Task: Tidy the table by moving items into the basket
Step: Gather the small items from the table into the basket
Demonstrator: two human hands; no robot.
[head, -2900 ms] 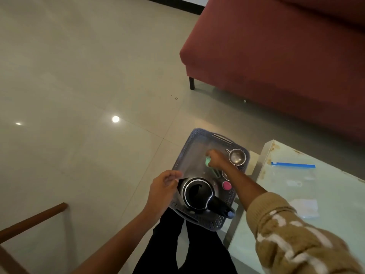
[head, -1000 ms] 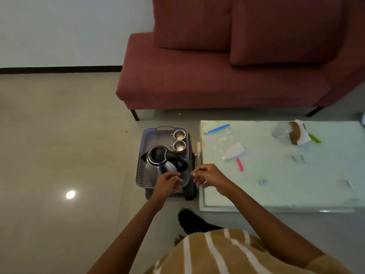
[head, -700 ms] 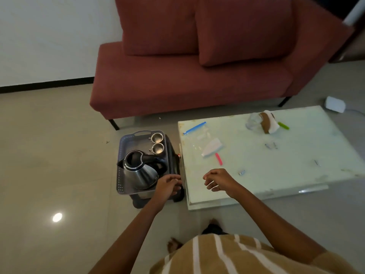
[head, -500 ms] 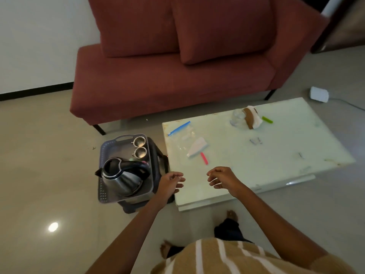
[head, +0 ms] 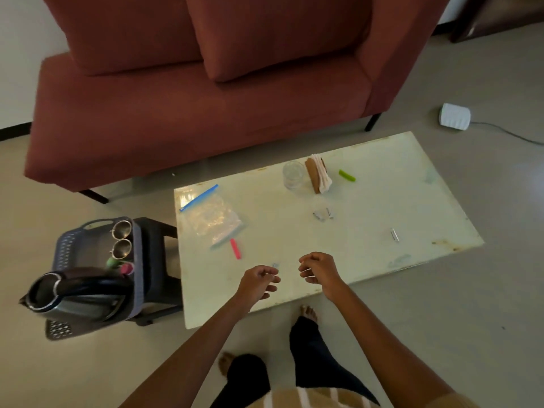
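Lighting's pretty dim, so some bits are hard to read. There are 3 tiny pale scraps on the table (head: 368, 260), 2 (head: 323, 214) near the middle and 1 (head: 394, 234) further right, and I honestly can't tell what they are. The glass jar (head: 293, 175) is see-through and barely stands out. The basket (head: 66, 251) sits on a dark stool (head: 159, 260) just left of the table, and the kettle (head: 70, 295) in it hides most of its near end. Behind the kettle are 2 metal cups (head: 121, 239) and a green (head: 112, 262) and a pink blob (head: 126, 268), half covered.

Both hands hover over the table's near edge, palms down, fingers loosely curled. Left hand (head: 259, 282) holds nothing; right hand (head: 318, 267) also empty as far as I can see.

Still on the table: a zip bag (head: 213, 219) with a blue strip, a pink clip (head: 235, 248) touching its corner, a napkin holder (head: 318, 175) beside the jar, and a green clip (head: 346, 175).
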